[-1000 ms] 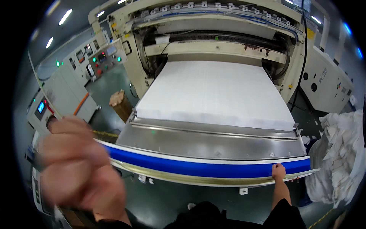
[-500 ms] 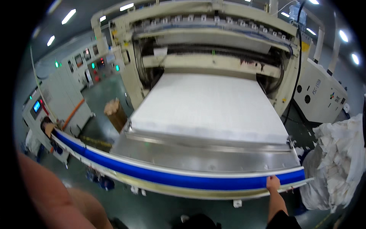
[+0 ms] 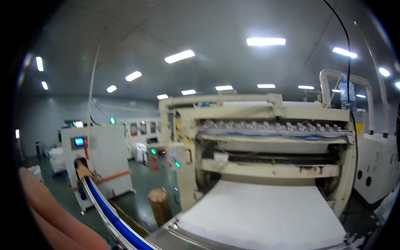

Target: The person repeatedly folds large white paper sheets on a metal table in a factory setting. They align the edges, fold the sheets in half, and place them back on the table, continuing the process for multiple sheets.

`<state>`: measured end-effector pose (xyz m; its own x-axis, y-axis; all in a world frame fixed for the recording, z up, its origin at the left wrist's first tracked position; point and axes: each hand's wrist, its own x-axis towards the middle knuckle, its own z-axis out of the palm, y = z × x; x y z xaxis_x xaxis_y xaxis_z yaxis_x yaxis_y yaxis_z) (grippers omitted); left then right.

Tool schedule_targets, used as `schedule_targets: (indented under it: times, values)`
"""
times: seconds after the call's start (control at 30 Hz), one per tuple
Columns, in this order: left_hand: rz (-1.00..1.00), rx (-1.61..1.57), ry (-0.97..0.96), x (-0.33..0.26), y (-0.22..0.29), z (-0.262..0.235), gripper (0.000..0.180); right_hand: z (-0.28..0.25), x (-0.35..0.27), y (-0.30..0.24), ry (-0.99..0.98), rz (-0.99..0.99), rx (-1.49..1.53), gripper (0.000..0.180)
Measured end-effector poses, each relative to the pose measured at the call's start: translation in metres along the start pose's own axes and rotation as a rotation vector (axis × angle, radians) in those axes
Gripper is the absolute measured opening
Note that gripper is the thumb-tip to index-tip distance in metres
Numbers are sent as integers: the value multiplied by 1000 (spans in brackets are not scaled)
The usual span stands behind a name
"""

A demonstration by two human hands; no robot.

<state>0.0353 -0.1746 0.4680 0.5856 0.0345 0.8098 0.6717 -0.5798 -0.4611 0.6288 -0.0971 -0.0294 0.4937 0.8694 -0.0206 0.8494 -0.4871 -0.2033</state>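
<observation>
I see the left hand (image 3: pixel 58 216) looming at the lower left edge, too cut off for me to tell whether its fingers are open or closed, and the right hand is out of my view. To its right, the blue belt (image 3: pixel 116 221) stretches back toward a white cabinet (image 3: pixel 108 154), while white sheeting (image 3: pixel 266 212) lies before the cream machine (image 3: pixel 271 168).

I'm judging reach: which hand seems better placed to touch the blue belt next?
Probably the left hand: it shows at the lower left, near the blue belt in the picture, with no visible contact. The right hand is out of view.
</observation>
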Motion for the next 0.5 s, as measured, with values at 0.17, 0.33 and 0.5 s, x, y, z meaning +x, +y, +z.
schedule_targets:
  times: [0.17,0.33,0.5]
  values:
    - [-23,-61,-48,-3,-5,34,18,10,35,-20,112,25,17,32]
    - [39,-108,-25,14,11,50,16,7,35,-33,172,89,82,27]
    - [16,-167,7,6,15,60,15,-8,28,-32,166,144,112,27]
